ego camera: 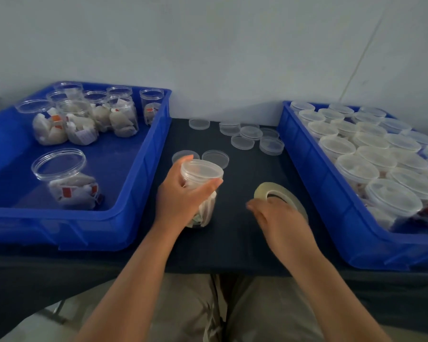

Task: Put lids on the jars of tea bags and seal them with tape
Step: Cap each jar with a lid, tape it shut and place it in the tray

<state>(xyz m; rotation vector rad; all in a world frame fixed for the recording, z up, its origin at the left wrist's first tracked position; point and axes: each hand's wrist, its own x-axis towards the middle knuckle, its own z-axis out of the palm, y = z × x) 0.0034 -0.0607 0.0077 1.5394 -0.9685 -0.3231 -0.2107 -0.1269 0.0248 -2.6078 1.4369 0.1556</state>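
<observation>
As left hand [181, 196] grips it, jar [209, 206] stands upright.

A bench [232, 243] draped in dark cloth is seen across the middle, its front edge falling at 6 o'clock. A blue plastic tray [146, 164] is set on it at 9 to 10 o'clock, and a second blue tray [371, 250] at 3 o'clock; the two are kept well apart. A pale wall [208, 45] is seen behind at 12 o'clock, crossed at 1 o'clock by a thin slanting line [354, 70]. Khaki trousers [190, 304] are seen under the bench edge at 6 o'clock, and pale floor [35, 327] at 7 o'clock.
</observation>
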